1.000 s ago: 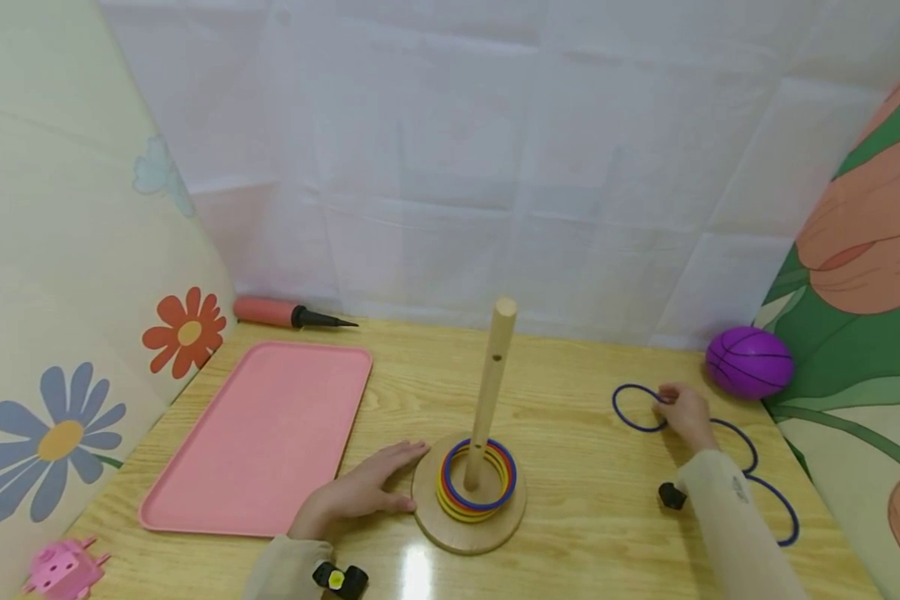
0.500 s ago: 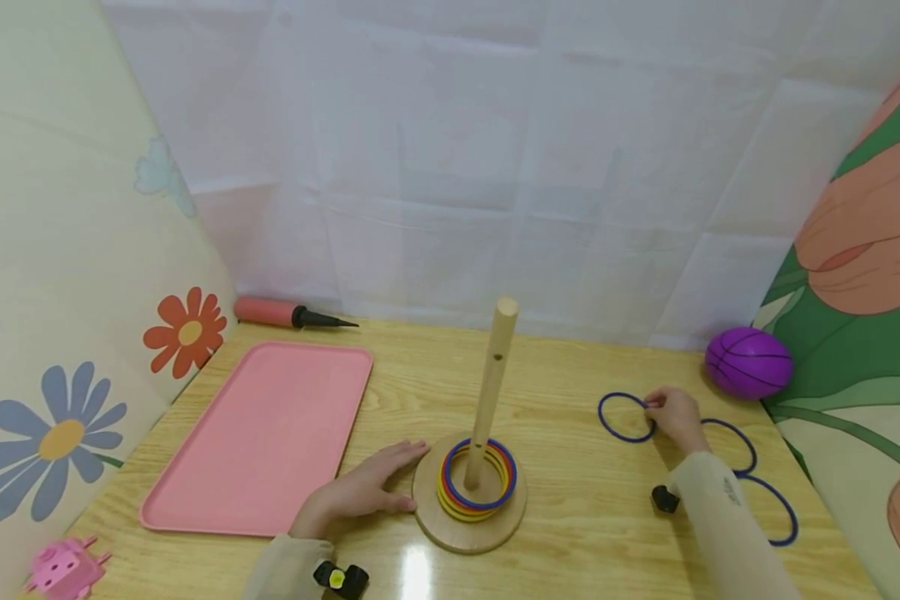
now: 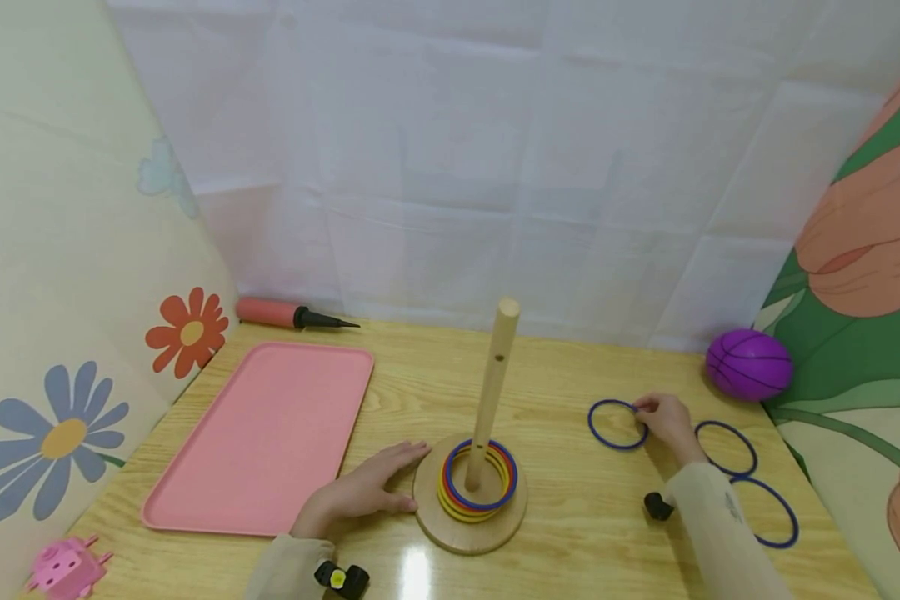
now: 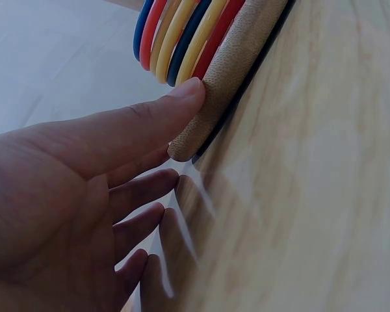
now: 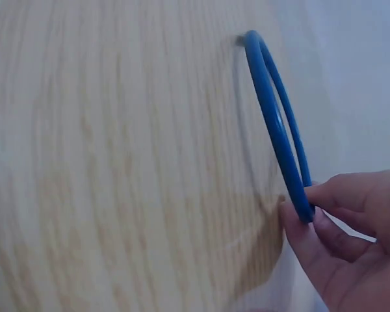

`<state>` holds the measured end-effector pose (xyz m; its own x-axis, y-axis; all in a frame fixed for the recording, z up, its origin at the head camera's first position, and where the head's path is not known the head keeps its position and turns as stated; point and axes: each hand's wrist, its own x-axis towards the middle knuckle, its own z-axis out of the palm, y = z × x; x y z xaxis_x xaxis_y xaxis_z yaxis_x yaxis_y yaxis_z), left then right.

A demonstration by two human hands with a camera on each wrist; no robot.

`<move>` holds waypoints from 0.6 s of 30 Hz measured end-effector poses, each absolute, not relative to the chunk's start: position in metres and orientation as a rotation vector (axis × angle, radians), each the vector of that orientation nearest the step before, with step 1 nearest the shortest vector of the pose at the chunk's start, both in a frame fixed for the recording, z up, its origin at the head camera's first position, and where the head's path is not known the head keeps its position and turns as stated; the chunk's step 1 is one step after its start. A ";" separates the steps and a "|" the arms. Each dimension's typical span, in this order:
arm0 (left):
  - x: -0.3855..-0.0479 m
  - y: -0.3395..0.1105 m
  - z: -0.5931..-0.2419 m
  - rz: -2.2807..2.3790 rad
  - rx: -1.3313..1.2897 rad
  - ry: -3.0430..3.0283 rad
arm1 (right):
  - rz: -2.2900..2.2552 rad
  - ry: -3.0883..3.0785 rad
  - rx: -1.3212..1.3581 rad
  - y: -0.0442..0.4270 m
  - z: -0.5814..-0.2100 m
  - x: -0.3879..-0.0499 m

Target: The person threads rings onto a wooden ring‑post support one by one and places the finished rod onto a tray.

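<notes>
My right hand (image 3: 671, 423) pinches the near edge of a blue ring (image 3: 591, 423); in the right wrist view the ring (image 5: 273, 117) tilts just above the table, between thumb and fingers (image 5: 338, 221). Around the foot of the wooden peg (image 3: 492, 379) lies a stack of blue, red and yellow rings (image 3: 515, 483) on a round base (image 3: 471, 540). With fingers spread, my left hand (image 3: 363, 487) touches the base's left edge. In the left wrist view the thumb of that hand (image 4: 84, 188) rests on the base's rim (image 4: 227, 71), beside the stacked rings (image 4: 175, 45).
Two more blue rings (image 3: 755, 450) (image 3: 797, 527) lie at the right. Behind them sits a purple ball (image 3: 749, 364). At the left are a pink tray (image 3: 270, 433), a red and black pump (image 3: 270, 312) and a pink spotted toy (image 3: 67, 568). White cloth hangs behind the table.
My right hand has moved left and slightly nearer with the blue ring, away from the other two rings. The left hand has stayed at the base.
</notes>
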<state>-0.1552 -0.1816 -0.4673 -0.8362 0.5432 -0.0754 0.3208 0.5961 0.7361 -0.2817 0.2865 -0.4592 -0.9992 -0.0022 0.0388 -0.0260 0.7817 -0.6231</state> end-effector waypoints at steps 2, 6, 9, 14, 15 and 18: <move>-0.155 -0.182 -0.468 1.085 0.704 2.534 | 1.059 -2.944 0.031 0.285 -0.459 -0.280; -0.155 -0.182 -0.468 1.083 0.701 2.534 | 1.173 -2.939 0.026 0.279 -0.455 -0.276; -0.155 -0.182 -0.468 1.082 0.700 2.531 | 1.224 -2.912 0.012 0.275 -0.450 -0.274; -0.155 -0.182 -0.468 1.084 0.699 2.530 | 1.190 -2.853 0.037 0.268 -0.438 -0.273; -0.155 -0.182 -0.468 1.082 0.699 2.531 | 1.204 -2.836 0.040 0.266 -0.434 -0.273; -0.156 -0.182 -0.468 1.076 0.701 2.533 | 1.353 -2.768 0.017 0.259 -0.422 -0.271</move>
<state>-0.1557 -0.1820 -0.4675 -0.8358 0.5429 -0.0817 0.3182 0.6003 0.7338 -0.2713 0.2591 -0.4220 -0.9981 0.0166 0.0590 -0.0363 0.6144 -0.7881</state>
